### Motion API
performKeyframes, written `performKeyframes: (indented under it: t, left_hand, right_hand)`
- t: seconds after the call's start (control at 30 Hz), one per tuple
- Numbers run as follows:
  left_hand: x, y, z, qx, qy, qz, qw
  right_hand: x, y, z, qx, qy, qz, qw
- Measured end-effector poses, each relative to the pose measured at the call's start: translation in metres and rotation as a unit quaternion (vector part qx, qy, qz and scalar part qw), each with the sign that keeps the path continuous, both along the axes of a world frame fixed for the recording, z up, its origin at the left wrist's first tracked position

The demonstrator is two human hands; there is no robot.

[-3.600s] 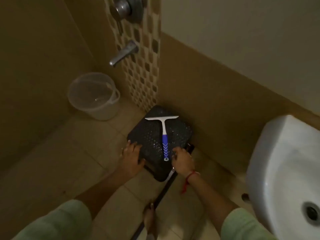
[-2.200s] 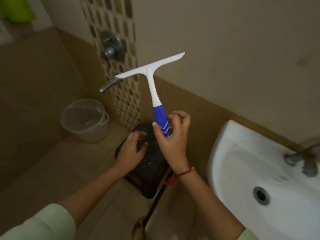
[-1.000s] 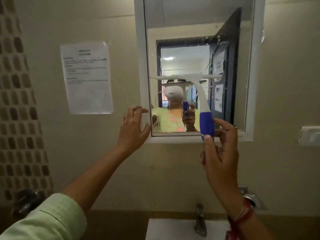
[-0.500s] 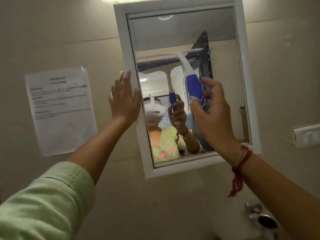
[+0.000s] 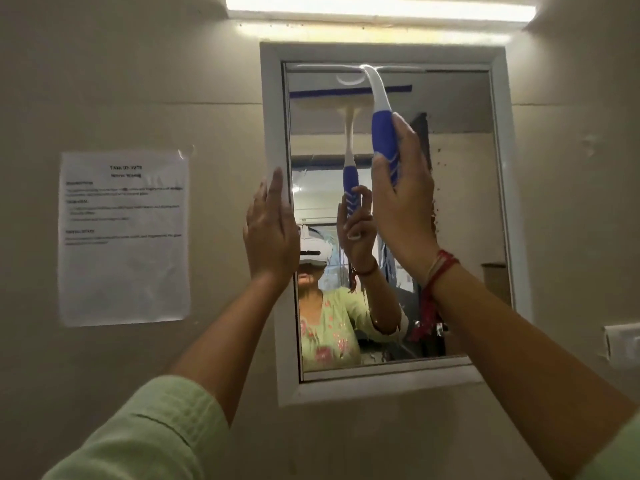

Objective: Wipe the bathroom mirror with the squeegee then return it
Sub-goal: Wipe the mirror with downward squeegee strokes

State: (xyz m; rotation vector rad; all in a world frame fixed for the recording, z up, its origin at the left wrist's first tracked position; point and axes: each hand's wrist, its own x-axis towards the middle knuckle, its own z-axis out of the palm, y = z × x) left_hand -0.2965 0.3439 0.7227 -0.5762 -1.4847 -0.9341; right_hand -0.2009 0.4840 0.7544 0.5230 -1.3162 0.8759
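Squeegee (image 5: 381, 109) sits high on the mirror (image 5: 450, 220) in the head view, its blade laid across the very top edge of the glass, just under the white frame (image 5: 272, 116); the blade's long axis runs level, left to right, covering roughly the left and middle of the glass width, while the handle drops downward and a little rightward from the blade's middle, white neck above, blue grip below; the right hand (image 5: 403, 202) is wrapped tight around that blue grip, fingers curled closed on it; the left hand (image 5: 272, 230) lies flat and spread against the frame's left upright, fingers straight, gripping nothing, seemingly steadying; by my reckoning the wiping is only at its start, the blade placed for a downward pull; specks show on the glass near the right hand, so the pane looks largely unwiped; several strokes and the return of the tool remain; a printed sheet (image 5: 124, 237) hangs on the wall to the left, a strip light (image 5: 381, 8) glows above.
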Motion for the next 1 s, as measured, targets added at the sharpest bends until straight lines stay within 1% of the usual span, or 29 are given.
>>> performKeyframes:
  t: [0.17, 0.4, 0.53, 0.67, 0.8, 0.87, 1.0]
  left_hand:
    - [0.001, -0.001, -0.001, 0.006, 0.006, 0.002, 1.000]
    - [0.000, 0.001, -0.002, 0.006, 0.000, 0.025, 1.000]
    - [-0.002, 0.001, -0.003, 0.007, 0.005, 0.037, 0.999]
    - [-0.003, 0.002, -0.003, 0.011, 0.003, 0.036, 0.999]
    - [-0.004, 0.001, -0.003, 0.011, 0.006, 0.030, 0.999]
    - [-0.004, 0.001, -0.003, 0.016, 0.008, 0.029, 0.999]
    - [-0.005, 0.001, -0.004, 0.016, 0.010, 0.033, 0.999]
  right_hand:
    - [-0.010, -0.007, 0.003, -0.017, -0.016, 0.019, 1.000]
    - [-0.017, -0.012, 0.015, -0.020, -0.015, -0.004, 1.000]
    - [-0.019, -0.011, 0.014, -0.003, -0.024, -0.032, 0.999]
    - [-0.020, -0.006, -0.006, 0.022, -0.052, -0.023, 0.998]
    - [-0.020, -0.006, -0.040, 0.045, -0.061, -0.065, 0.995]
    - [-0.020, -0.008, -0.033, 0.037, -0.053, -0.070, 0.995]
    - [-0.022, -0.014, 0.000, 0.018, -0.045, -0.082, 0.995]
